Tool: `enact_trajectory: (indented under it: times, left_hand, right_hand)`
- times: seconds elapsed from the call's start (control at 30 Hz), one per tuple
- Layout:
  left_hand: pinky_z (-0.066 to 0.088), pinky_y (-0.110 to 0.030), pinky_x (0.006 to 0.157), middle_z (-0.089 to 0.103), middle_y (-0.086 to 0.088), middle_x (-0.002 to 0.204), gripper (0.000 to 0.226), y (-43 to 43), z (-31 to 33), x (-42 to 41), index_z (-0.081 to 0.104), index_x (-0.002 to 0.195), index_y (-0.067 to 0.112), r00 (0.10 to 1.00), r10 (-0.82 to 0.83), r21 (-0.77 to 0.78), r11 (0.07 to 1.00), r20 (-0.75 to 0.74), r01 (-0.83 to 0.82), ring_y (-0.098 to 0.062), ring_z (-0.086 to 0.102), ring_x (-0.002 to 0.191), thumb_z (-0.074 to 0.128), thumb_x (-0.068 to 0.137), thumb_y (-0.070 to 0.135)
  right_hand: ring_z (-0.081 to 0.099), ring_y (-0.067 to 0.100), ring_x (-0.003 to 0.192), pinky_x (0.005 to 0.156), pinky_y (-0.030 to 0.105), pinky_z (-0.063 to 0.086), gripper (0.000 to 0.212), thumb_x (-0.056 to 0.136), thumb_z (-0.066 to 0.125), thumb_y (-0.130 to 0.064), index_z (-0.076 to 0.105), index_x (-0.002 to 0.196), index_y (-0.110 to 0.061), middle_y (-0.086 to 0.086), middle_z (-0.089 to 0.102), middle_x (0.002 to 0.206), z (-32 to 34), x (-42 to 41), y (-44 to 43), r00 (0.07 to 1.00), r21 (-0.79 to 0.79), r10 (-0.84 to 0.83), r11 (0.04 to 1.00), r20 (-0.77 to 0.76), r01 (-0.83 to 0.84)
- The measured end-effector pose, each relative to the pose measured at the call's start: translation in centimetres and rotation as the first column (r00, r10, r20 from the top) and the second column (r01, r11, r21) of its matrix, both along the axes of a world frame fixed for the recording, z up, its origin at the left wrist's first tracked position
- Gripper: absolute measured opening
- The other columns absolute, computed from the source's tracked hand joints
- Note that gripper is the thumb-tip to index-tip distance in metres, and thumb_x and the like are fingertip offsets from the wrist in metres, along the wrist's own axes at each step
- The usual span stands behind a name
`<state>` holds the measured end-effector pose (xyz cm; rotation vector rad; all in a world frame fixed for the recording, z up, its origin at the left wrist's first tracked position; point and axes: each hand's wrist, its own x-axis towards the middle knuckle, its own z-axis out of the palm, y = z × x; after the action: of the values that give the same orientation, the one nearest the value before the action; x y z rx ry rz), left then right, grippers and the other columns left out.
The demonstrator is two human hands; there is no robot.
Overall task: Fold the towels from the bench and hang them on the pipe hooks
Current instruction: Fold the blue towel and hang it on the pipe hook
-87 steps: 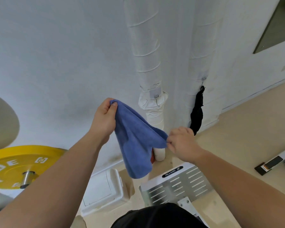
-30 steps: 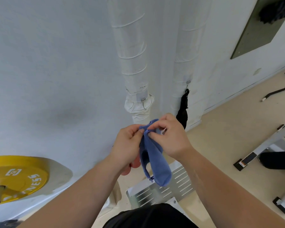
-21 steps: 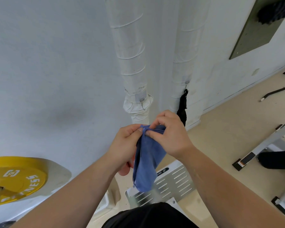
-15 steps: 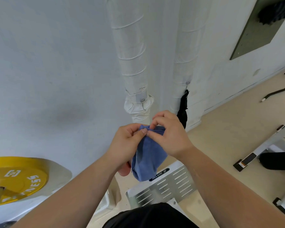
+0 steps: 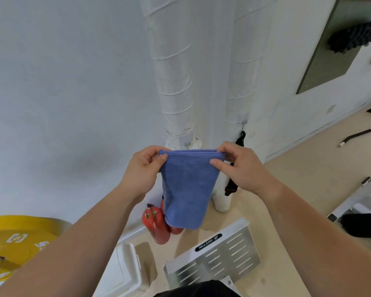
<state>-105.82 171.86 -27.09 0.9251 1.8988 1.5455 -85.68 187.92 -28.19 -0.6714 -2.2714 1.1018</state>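
I hold the towel (image 5: 186, 185) up in mid-air at the centre of my view. It is folded into a narrow blue panel with several layered edges stacked along its top. My left hand (image 5: 141, 170) pinches the top corner on the towel's 9 o'clock side, thumb in front and fingers curled behind. My right hand (image 5: 242, 168) pinches the corner on the 3 o'clock side the same way. The top edge runs taut and roughly level between the two grips. The rest hangs free toward 6 o'clock and touches nothing that I can see.

Behind it, toward 12 o'clock, two white wrapped pipes stand against the wall (image 5: 62, 82). The left pipe (image 5: 171, 82) rises just above the left corner, and the right pipe (image 5: 242, 71) rises above my right hand. A black cloth (image 5: 241, 138) hangs against the right pipe, just beyond my right knuckles, and its lower end shows again under that wrist. I cannot make out what it hangs from.

At 7 o'clock from the towel's bottom edge, red canisters (image 5: 156, 224) stand on the floor (image 5: 298, 179) by the wall, partly hidden behind the cloth. A slotted metal plate (image 5: 214, 260) lies on the floor at 6 o'clock, with a white box (image 5: 129, 269) just beside it toward 7. A yellow weight plate (image 5: 15, 236) sits far out at 8 o'clock, at the edge of the view. Up at 2 o'clock a grey panel (image 5: 330, 50) is fixed to the wall, with a dark ridged thing (image 5: 351, 39) across it that is too blurred to identify. Part of a white frame (image 5: 356, 200) rests on the floor at 4 o'clock.
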Motion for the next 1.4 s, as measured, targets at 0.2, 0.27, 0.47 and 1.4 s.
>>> enact_trajectory:
  times: [0.2, 0.27, 0.47, 1.4]
  left_hand:
    - [0.052, -0.031, 0.073, 0.063, -0.009, 0.095, 0.057, -0.5, 2.1, -0.2, 0.060, 0.120, 0.037, 0.968, -0.231, -0.026, 0.973, -0.101, 0.230, -0.015, 0.063, 0.077, 0.049, 0.094, -0.013]
    - [0.053, -0.031, 0.075, 0.060, -0.008, 0.105, 0.070, -0.7, 3.5, -0.3, 0.057, 0.123, 0.047, 0.921, -0.370, -0.103, 0.927, -0.119, 0.359, -0.017, 0.065, 0.081, 0.052, 0.088, -0.013]
    - [0.056, -0.054, 0.097, 0.053, 0.003, 0.143, 0.063, 1.6, 7.0, 0.4, 0.047, 0.131, 0.046, 0.740, -0.673, -0.301, 0.710, -0.020, 0.637, -0.027, 0.067, 0.117, 0.072, 0.085, 0.012]
    - [0.057, -0.053, 0.088, 0.074, -0.006, 0.109, 0.048, 3.9, 5.5, 2.8, 0.079, 0.100, 0.025, 0.734, -0.674, -0.416, 0.692, -0.081, 0.590, -0.036, 0.068, 0.105, 0.055, 0.067, 0.000]
  right_hand:
    - [0.062, 0.027, 0.074, 0.070, 0.042, 0.048, 0.026, 0.099, 0.057, -0.007, 0.046, 0.103, -0.030, 0.018, 0.073, 0.087, 1.4, -0.5, -1.2, 0.963, -0.336, -0.013, 0.938, -0.268, -0.081]
    - [0.061, 0.027, 0.074, 0.071, 0.043, 0.047, 0.029, 0.101, 0.054, -0.006, 0.043, 0.102, -0.033, 0.024, 0.070, 0.088, 1.8, -0.4, -1.7, 0.957, -0.357, -0.007, 0.929, -0.291, -0.102]
    - [0.047, 0.022, 0.075, 0.069, 0.038, 0.041, 0.026, 0.098, 0.053, 0.003, 0.042, 0.090, -0.019, 0.017, 0.053, 0.081, 2.8, -0.7, -2.3, 0.948, -0.316, 0.070, 0.933, -0.310, -0.172]
    - [0.071, 0.015, 0.098, 0.080, 0.021, 0.054, 0.039, 0.092, 0.049, 0.008, 0.077, 0.076, -0.013, 0.005, 0.078, 0.099, -0.5, 0.5, -0.9, 0.943, -0.587, 0.011, 0.780, -0.333, -0.216]
